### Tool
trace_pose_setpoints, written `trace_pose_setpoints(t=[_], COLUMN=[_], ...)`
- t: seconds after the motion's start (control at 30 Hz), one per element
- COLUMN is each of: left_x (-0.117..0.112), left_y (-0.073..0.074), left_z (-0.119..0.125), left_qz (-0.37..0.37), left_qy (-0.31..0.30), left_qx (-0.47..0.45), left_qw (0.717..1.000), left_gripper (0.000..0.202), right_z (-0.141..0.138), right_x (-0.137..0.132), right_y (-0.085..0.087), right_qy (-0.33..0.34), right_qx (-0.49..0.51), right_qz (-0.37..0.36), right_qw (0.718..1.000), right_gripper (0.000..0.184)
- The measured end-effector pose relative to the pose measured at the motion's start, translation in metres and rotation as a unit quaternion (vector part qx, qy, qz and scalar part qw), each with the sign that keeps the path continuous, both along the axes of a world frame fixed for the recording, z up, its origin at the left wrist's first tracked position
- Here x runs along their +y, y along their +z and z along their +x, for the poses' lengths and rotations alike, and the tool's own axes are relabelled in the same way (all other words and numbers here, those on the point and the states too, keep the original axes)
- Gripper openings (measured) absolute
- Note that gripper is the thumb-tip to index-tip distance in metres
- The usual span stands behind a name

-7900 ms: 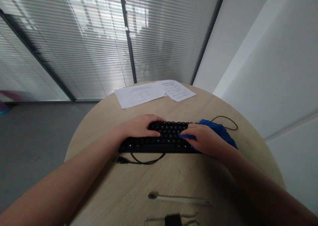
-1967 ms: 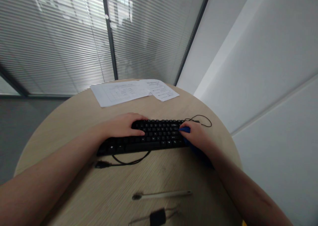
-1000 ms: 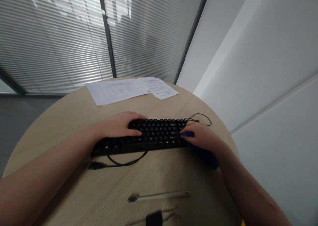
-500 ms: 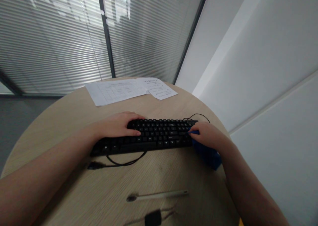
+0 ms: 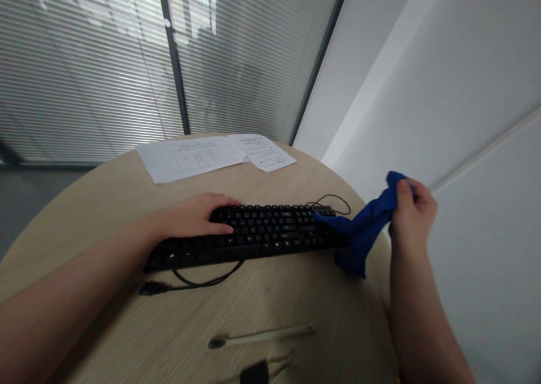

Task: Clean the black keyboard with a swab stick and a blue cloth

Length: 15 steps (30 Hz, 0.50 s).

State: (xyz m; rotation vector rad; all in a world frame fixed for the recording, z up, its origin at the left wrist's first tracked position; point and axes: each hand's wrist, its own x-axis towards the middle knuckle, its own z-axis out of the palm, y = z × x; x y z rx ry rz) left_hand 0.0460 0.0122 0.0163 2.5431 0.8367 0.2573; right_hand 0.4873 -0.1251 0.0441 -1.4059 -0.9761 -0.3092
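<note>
A black keyboard [image 5: 262, 232] lies across the round table. My left hand [image 5: 196, 215] is on its left part, thumb stretched over the keys and fingers along the far edge, holding it. My right hand [image 5: 412, 212] is raised past the keyboard's right end and pinches a bunched end of a blue cloth [image 5: 366, 226]. From there the cloth hangs down to the left; its tip reaches the right-hand keys and its lower fold droops by the keyboard's corner.
Printed papers [image 5: 190, 156] lie at the far side of the wooden table [image 5: 177, 333]. A cable with a plug [image 5: 154, 288] is in front of the keyboard. Nearer are a slim-handled brush [image 5: 262, 335] and a dark block with cords [image 5: 254, 373]. A white wall [image 5: 477, 91] stands close on the right.
My right hand has lifted off the keyboard's right end, up and to the right, pulling the blue cloth out into a hanging strip. My left hand stays on the keyboard.
</note>
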Motion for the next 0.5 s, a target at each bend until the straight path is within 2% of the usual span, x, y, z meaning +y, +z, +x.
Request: trace_pose_setpoints(t=[0.1, 0.17, 0.2, 0.27, 0.33, 0.4, 0.5], left_x=[-0.001, -0.001, -0.001, -0.001, -0.001, 0.000, 0.001], left_y=[0.001, 0.002, 0.002, 0.002, 0.001, 0.000, -0.001], left_z=[0.000, 0.000, 0.001, 0.001, 0.001, 0.001, 0.000], left_qz=[0.000, 0.001, 0.002, 0.004, 0.006, 0.007, 0.011], left_qy=[-0.001, -0.003, -0.003, -0.005, -0.005, -0.003, -0.003], left_qx=[-0.002, -0.004, -0.003, -0.002, 0.000, 0.000, -0.001], left_qw=[1.000, 1.000, 1.000, 1.000, 1.000, 1.000, 1.000], left_gripper=[0.063, 0.063, 0.063, 0.063, 0.063, 0.063, 0.063], right_z=[0.038, 0.060, 0.068, 0.074, 0.065, 0.045, 0.008], right_x=[-0.016, -0.032, -0.040, -0.050, -0.049, -0.040, -0.019], right_y=[0.011, 0.022, 0.028, 0.035, 0.035, 0.025, -0.003], right_qy=[-0.086, -0.104, -0.118, -0.141, -0.150, -0.108, -0.010], right_qx=[0.046, 0.028, 0.019, 0.013, 0.020, 0.031, 0.029], right_qz=[0.222, 0.288, 0.286, 0.222, 0.163, 0.083, -0.044], right_qw=[0.970, 0.951, 0.951, 0.965, 0.975, 0.990, 0.999], right_gripper=[0.022, 0.016, 0.018, 0.023, 0.028, 0.035, 0.040])
